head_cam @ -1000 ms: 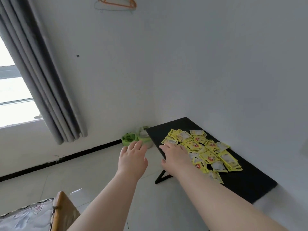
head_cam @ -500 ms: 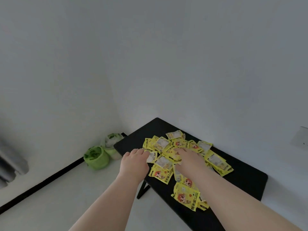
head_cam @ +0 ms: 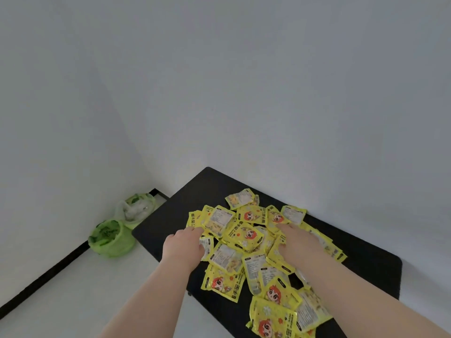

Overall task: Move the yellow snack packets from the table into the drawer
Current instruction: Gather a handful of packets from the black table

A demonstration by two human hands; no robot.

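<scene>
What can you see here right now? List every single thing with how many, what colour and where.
snack packets: many, overlapping, no sure count; yellow with a cartoon print; heaped on the table
table: one; black; against the right wall, near the room's corner
green bag: one; green; on the floor left of the table
pale bag: one; whitish with green; on the floor behind the green bag
skirting strip: one; black; along the foot of the left wall
walls: two; white; meeting in the corner
floor: one; white; lower left
left hand: one; bare; fingertips on packets at the heap's left edge, hold unclear
right hand: one; bare; lying flat on the heap
</scene>
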